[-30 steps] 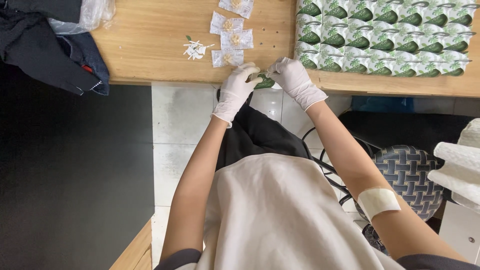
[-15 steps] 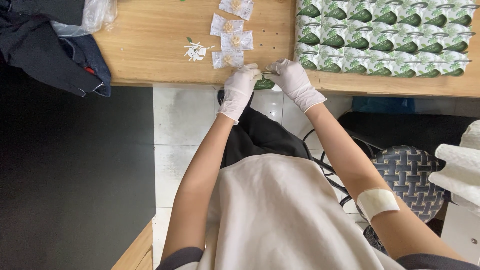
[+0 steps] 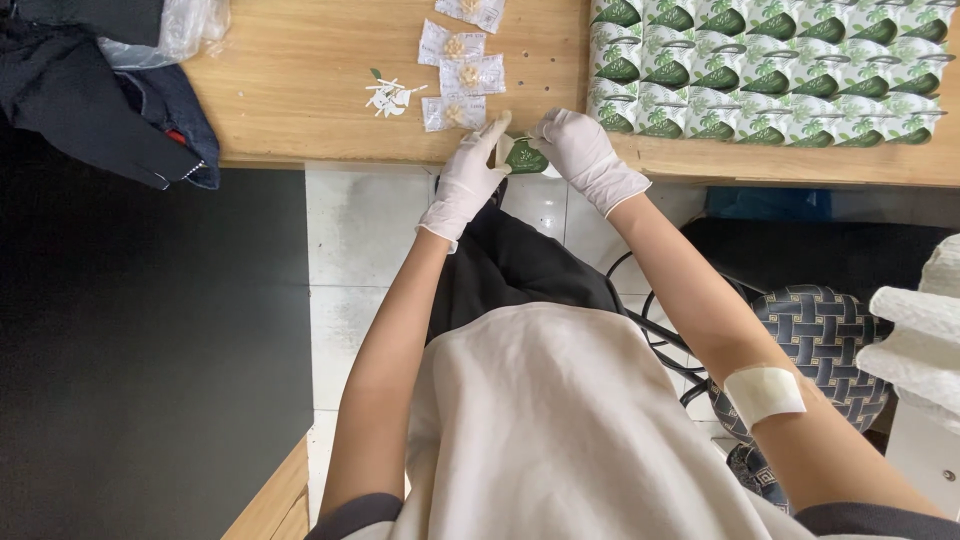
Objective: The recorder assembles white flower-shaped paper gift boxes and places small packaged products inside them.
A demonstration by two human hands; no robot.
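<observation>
- The left hand point(image 3: 468, 180), in a white glove, has its fingers drawn together and pinches the left edge of a small green-and-white sachet point(image 3: 524, 158); the forefinger points toward 12 o'clock.
- The right hand point(image 3: 585, 155), also gloved in white, is curled over the right side of the same sachet, fingertips closed on it.
- The sachet sits between the two hands at the near edge of the wooden table point(image 3: 300, 90), at 3 o'clock from the left hand and at 9 o'clock from the right hand.
- At 11 o'clock from the left hand lie four small clear packets point(image 3: 470, 75), each with a pale yellowish lump inside; the nearest is just beside the left fingertips, and the farthest is cut by the top edge of the view.
- At 9 o'clock from those packets lies one small heap of white paper scraps point(image 3: 390, 96) with a bit of green among them.
- At 1 o'clock from the right hand, green-and-white sachets in overlapping rows point(image 3: 770, 80) cover the table's right part; four rows show, but the single pieces are too many and too overlapped to count.
- At 10 o'clock, well apart, a dark garment point(image 3: 90, 100) hangs over the table's left corner, with a clear plastic bag point(image 3: 180, 30) beside it.
- One pale plaster point(image 3: 763, 392) sits on the right forearm.
</observation>
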